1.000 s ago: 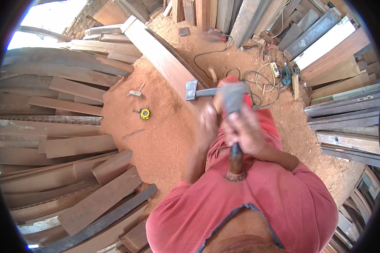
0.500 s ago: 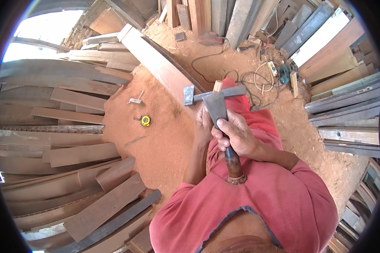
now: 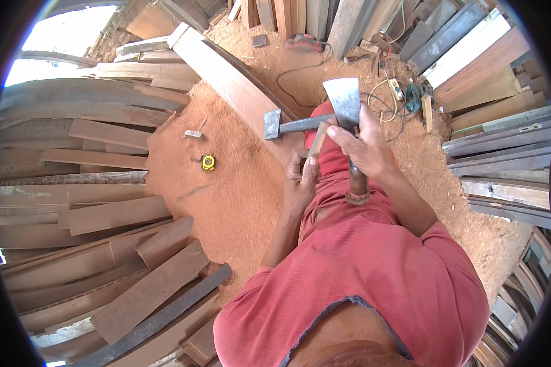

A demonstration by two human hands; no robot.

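My left hand pinches a small wooden strip between thumb and fingers, holding it at a slant in front of my red-clothed legs. In my right hand is a broad-bladed chisel, blade up, its dark wooden handle hanging below the palm. The right thumb reaches across to the strip's upper end, seemingly touching it. Behind both hands a metal hammer rests with its head over a long pale plank. Part of its handle is hidden behind the strip and the chisel.
On the sawdust to the left lie a yellow tape measure and a small wood-and-metal tool. Stacked boards line the left side. A red power tool, a green power tool and a socket strip with cords lie ahead.
My right hand has moved up and to the right with the chisel, turning its blade face to the light. The wooden strip, mostly hidden before, now shows in my left hand.
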